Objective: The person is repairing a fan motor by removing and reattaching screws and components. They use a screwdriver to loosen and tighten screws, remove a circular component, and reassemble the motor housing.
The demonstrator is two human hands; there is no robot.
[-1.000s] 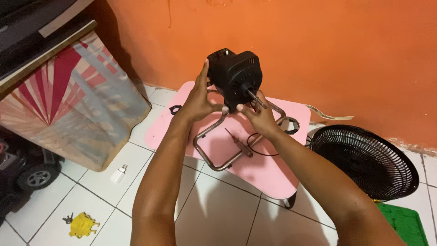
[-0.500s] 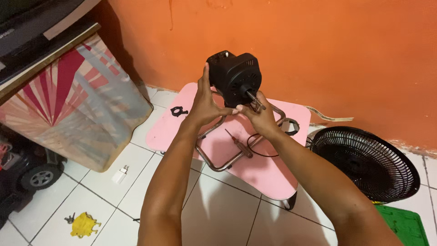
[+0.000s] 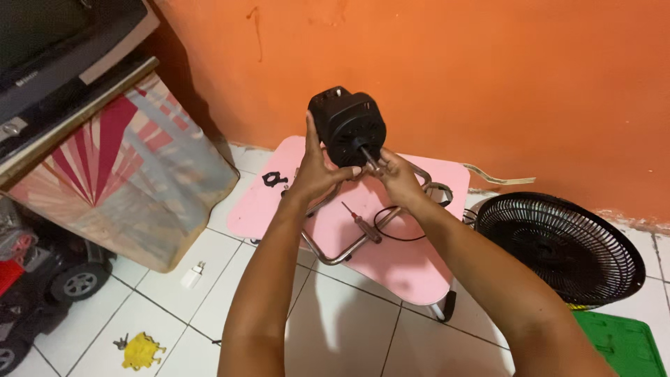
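A black fan motor housing (image 3: 345, 126) is held up over a low pink table (image 3: 412, 262). My left hand (image 3: 315, 171) grips its lower left side, thumb up along the casing. My right hand (image 3: 398, 174) pinches the metal shaft (image 3: 368, 156) that sticks out of the motor's front. Below the hands, on the table, lie a chrome tube stand (image 3: 349, 248), a screwdriver (image 3: 361, 222), a black cable loop (image 3: 394, 227) and a small black plastic part (image 3: 274, 179).
A black fan grille (image 3: 565, 248) lies on the tiled floor at right, a green crate (image 3: 621, 342) near it. A cabinet draped in patterned cloth (image 3: 118, 174) stands left, with a toy car (image 3: 42, 279), a white plug (image 3: 192, 274) and a yellow toy (image 3: 143, 349) on the floor.
The motor stays in both hands. My left hand has shifted its hold slightly on the casing; my right fingers remain on the shaft. The small black part is now uncovered on the table.
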